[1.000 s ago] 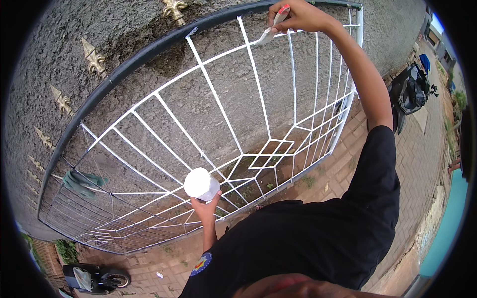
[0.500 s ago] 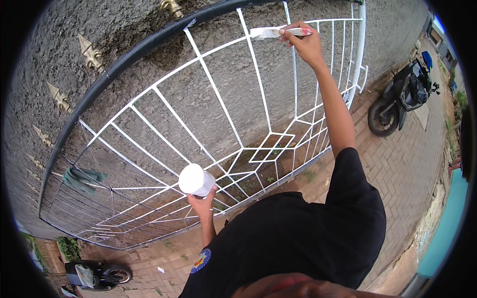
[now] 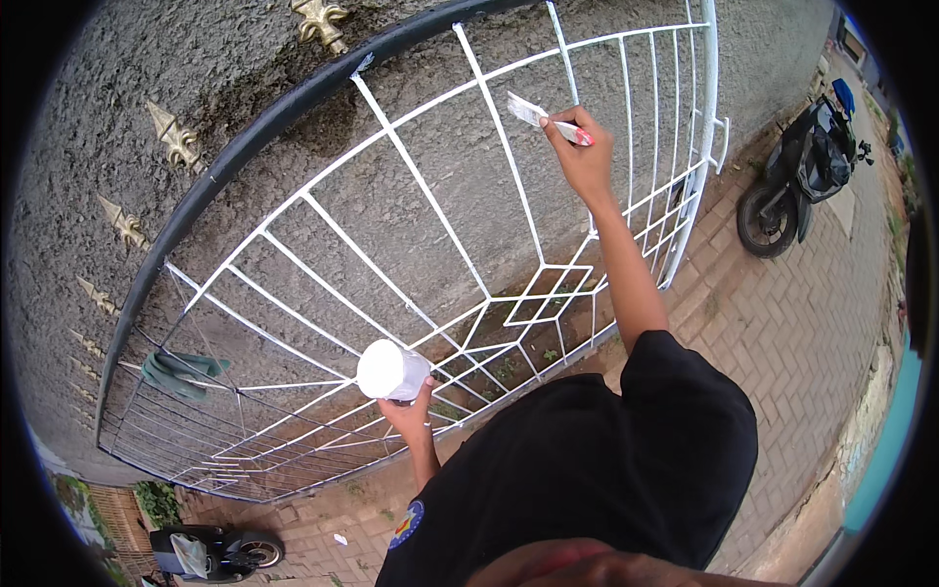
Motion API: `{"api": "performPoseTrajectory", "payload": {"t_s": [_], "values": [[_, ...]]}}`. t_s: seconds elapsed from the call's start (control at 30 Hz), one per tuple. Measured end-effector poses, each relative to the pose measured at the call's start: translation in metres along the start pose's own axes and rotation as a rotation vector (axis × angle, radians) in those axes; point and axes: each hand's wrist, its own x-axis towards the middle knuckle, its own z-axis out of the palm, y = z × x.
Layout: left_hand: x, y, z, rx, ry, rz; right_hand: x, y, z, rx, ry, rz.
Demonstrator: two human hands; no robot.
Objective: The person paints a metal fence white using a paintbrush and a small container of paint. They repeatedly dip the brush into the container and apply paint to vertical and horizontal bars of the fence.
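Note:
In front of me stands a metal gate, its inner bars coated white and its arched top rail dark. My right hand pinches the handle of a paintbrush whose bristles are white with paint. The bristles point up and left, in front of the gap between two upright bars; whether they touch a bar I cannot tell. Lower down, my left hand grips a white plastic tub from below. White paint, or a white surface, fills the tub's round opening.
A green cloth hangs on the gate's unpainted dark bars at left. Gold spearhead finials stick out beyond the top rail, before a rough grey wall. Motorcycles stand on the brick paving at right and lower left.
My right hand has brought the paintbrush down and slightly left, away from the upper curved bar, and tilted it. The tub stays in my left hand. The whole view has shifted a little.

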Motion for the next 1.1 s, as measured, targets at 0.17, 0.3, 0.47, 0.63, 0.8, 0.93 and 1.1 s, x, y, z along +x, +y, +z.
{"api": "performPoseTrajectory", "payload": {"t_s": [0.17, 0.3, 0.47, 0.63, 0.8, 0.93, 1.1], "values": [[0.006, -0.007, 0.002, -0.010, -0.054, 0.020, 0.020, -0.021, 0.012, 0.062, 0.072, -0.136], [0.015, -0.006, 0.003, 0.031, -0.058, 0.035, 0.033, -0.024, 0.013, 0.390, 0.517, -0.237], [0.013, 0.012, 0.009, 0.026, -0.070, -0.011, 0.024, 0.033, 0.031, 0.229, 0.329, -0.068], [0.012, 0.012, 0.007, -0.034, -0.043, 0.030, 0.018, 0.027, 0.028, -0.131, 0.581, -0.311], [0.016, 0.002, 0.003, 0.019, -0.046, 0.022, 0.002, 0.009, 0.054, -0.076, 0.155, -0.224], [0.016, 0.014, 0.007, -0.032, -0.052, -0.002, -0.007, 0.026, 0.042, -0.039, 0.196, -0.120], [0.023, 0.010, 0.006, 0.000, -0.047, 0.025, 0.044, 0.003, 0.002, -0.087, 0.567, -0.312]]}}
